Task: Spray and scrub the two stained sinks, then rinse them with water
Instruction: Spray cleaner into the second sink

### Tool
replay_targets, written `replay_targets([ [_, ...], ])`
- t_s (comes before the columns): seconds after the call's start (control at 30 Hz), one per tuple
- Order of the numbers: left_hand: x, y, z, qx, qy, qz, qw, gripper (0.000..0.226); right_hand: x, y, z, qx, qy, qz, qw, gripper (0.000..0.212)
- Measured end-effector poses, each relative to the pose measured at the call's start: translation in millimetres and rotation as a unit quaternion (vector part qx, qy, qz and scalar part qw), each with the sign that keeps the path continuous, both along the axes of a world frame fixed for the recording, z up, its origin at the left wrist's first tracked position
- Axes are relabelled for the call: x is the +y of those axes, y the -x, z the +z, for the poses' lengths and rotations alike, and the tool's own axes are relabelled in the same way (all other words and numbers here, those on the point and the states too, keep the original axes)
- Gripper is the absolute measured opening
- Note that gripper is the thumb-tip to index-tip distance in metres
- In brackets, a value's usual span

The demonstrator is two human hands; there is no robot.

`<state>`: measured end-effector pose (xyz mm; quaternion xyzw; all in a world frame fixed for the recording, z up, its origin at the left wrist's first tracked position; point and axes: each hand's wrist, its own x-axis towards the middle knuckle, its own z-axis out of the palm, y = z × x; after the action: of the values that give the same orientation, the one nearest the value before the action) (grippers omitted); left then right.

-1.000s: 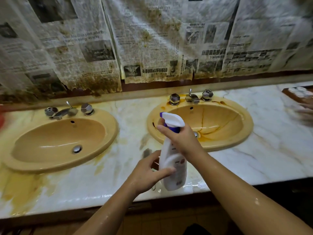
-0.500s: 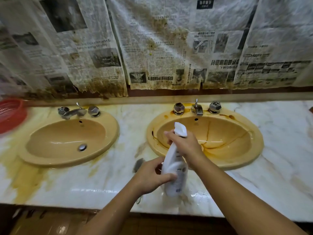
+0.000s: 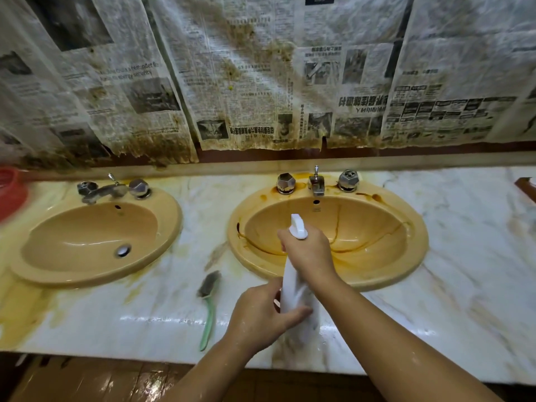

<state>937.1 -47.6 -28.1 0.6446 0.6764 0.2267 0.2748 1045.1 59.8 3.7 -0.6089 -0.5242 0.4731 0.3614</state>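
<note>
Two tan oval sinks are set in a marble counter (image 3: 464, 256). The right sink (image 3: 377, 227) carries dark orange-brown streaks in its bowl and on its rim. The left sink (image 3: 87, 242) looks cleaner. I hold a white spray bottle (image 3: 295, 294) upright over the near rim of the right sink, its nozzle pointing into that bowl. My right hand (image 3: 307, 250) is wrapped around the bottle's neck at the trigger. My left hand (image 3: 261, 314) grips the lower body. A green-handled scrub brush (image 3: 208, 303) lies on the counter between the sinks.
Each sink has a chrome faucet, the left faucet (image 3: 101, 191) and the right faucet (image 3: 316, 184). Stained newspaper (image 3: 246, 82) covers the wall behind. A red basket (image 3: 11, 192) sits at the far left. Yellow stains spread on the counter left of the left sink.
The view has swung so the right sink is centred. The bottle turned, its nozzle now facing away into the right bowl. The brush is now uncovered beside my left hand.
</note>
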Motion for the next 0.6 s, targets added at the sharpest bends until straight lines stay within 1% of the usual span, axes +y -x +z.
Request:
replay_targets([
  [0.07,3,-2,0,-0.003,0.016,-0.013,1.0,0.052,6,-3,-2,0.005,0.033,-0.004,0.999,0.033],
  [0.13,6,0,-2,-0.024,0.044,-0.034,0.998,0.054,12,-7,-5,0.022,0.08,0.0,0.997,0.032],
  [0.2,8,0,-5,-0.026,0.066,-0.055,0.996,0.056,17,-8,-7,0.026,0.119,0.013,0.992,0.032],
  [0.3,10,-1,-10,-0.029,0.066,-0.039,0.997,0.053,22,-6,-9,0.046,0.161,0.003,0.986,0.032],
  [0.4,15,-3,-13,-0.027,0.062,-0.016,0.998,0.052,24,-5,-13,0.061,0.166,-0.001,0.984,0.023],
  [0.5,20,-4,-15,-0.025,0.064,-0.008,0.998,0.054,28,-4,-16,0.037,0.147,0.002,0.988,0.03],
  [0.6,28,-5,-14,-0.007,0.051,-0.008,0.999,0.054,35,-10,-16,0.078,0.165,-0.04,0.982,0.026],
])
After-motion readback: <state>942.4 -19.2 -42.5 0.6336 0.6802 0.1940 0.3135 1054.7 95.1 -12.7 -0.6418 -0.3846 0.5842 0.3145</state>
